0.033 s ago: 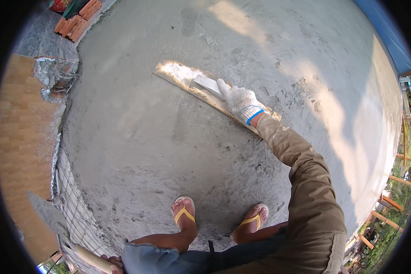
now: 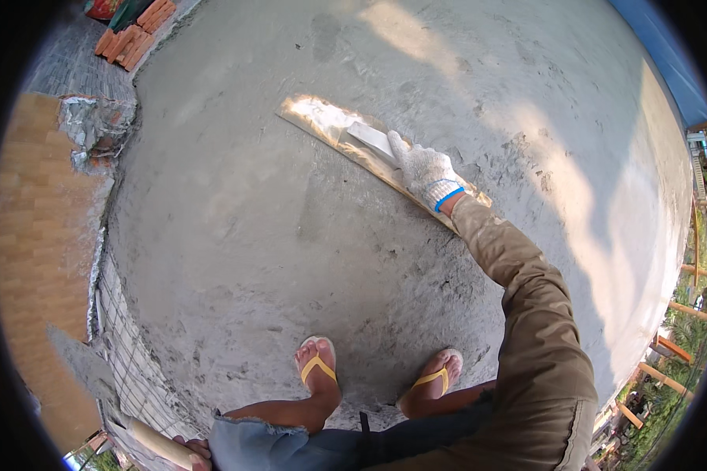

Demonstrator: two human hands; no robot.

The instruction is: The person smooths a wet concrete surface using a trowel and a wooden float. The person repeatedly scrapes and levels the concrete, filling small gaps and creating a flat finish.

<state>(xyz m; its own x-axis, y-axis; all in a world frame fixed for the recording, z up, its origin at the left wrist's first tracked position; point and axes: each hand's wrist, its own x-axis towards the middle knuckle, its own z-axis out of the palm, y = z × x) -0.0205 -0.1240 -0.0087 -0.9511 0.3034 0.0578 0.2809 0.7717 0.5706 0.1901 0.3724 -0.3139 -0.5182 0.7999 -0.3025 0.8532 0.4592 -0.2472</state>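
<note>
The right hand [image 2: 430, 170] has on a white glove with a blue edge at the wrist. It is closed tight around the grip of a long, flat float [image 2: 319, 116]. The float sits on the gray cement floor [image 2: 228, 267], out in front of the feet, and slants from the far left to the near right. Its far end is shiny in the sun.

The left hand [image 2: 199, 450] is bare and low down by the knee, and only a bit of it shows. Its fingers are bent around the wood handle of a trowel [image 2: 81, 359]. The trowel's gray blade points up and to the left.

Two feet in flip-flops [image 2: 318, 366] with yellow straps stand on the cement. Above them are blue shorts [image 2: 263, 449] with torn edges.

On the left are some wire mesh [image 2: 120, 314] and a tan tile floor [image 2: 43, 228]. Far up on the left is a pile of red bricks [image 2: 126, 47]. A blue sheet [image 2: 661, 59] hangs at the far right, with green plants [image 2: 687, 392] lower down.
</note>
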